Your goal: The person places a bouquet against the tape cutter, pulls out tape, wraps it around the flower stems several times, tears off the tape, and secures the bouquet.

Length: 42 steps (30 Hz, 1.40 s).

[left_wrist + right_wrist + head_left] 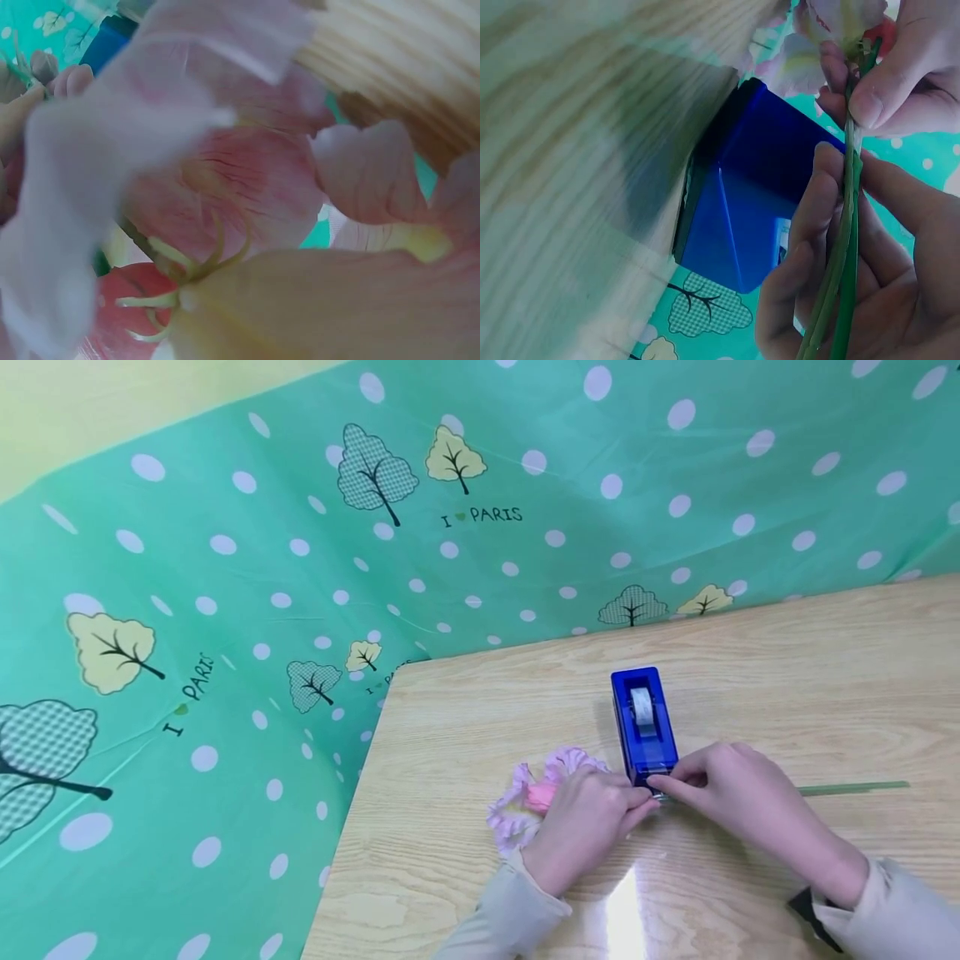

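Pink and lilac flowers lie at the left, their ruffled petals filling most of the left wrist view. Their green stems run together to the right, and a length of green stem shows beyond the right hand. My left hand pinches the stems just below the blooms, thumb across them in the right wrist view. Close beside it, my right hand holds the same stems between thumb and fingers. A shiny patch lies on the stems between the hands; whether it is tape I cannot tell.
A blue tape dispenser with a roll of tape stands just behind the hands, its near end almost at the fingertips. The wooden table meets a green dotted cloth at the back and left.
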{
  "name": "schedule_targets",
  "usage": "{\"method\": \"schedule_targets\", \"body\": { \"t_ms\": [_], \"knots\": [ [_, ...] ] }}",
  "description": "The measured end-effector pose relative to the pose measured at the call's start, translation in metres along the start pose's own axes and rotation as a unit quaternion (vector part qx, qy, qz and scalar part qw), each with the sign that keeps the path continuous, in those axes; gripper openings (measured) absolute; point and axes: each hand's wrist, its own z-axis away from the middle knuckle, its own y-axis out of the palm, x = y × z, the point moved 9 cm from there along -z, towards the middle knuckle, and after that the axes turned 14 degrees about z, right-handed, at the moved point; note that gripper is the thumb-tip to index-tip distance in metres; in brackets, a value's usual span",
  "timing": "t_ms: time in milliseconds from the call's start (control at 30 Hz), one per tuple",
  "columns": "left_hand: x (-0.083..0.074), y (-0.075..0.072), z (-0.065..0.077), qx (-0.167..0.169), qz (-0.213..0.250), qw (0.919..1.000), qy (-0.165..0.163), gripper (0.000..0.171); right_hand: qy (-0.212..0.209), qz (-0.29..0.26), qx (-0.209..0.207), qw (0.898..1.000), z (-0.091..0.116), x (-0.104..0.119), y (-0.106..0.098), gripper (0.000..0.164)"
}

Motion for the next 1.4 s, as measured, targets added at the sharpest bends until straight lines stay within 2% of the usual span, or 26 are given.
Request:
{"method": "schedule_targets", "body": {
  "t_ms": [533,767,1067,1400],
  "knots": [
    [-0.0017,0.0045,-0.0013,-0.001,-0.055,0.9985,-0.004,0.023,0.013,0.034,-0.035,0.999,0.0027,0.0027,-0.0026,0.012],
    [-0.0028,0.0018,-0.0013,-0.016,-0.072,0.9973,-0.008,0.025,0.02,0.039,-0.043,0.998,0.0028,0.0026,-0.0045,0.012],
    [-0.0017,-0.0005,-0.0012,-0.028,-0.059,0.9976,-0.022,0.021,0.018,0.044,-0.046,0.998,0.0018,0.0038,-0.0054,0.015],
    [-0.0036,0.0004,-0.0003,-0.041,-0.066,0.9968,-0.017,0.019,0.024,0.041,-0.03,0.998,-0.0007,0.0033,-0.0012,0.013]
  ]
}}
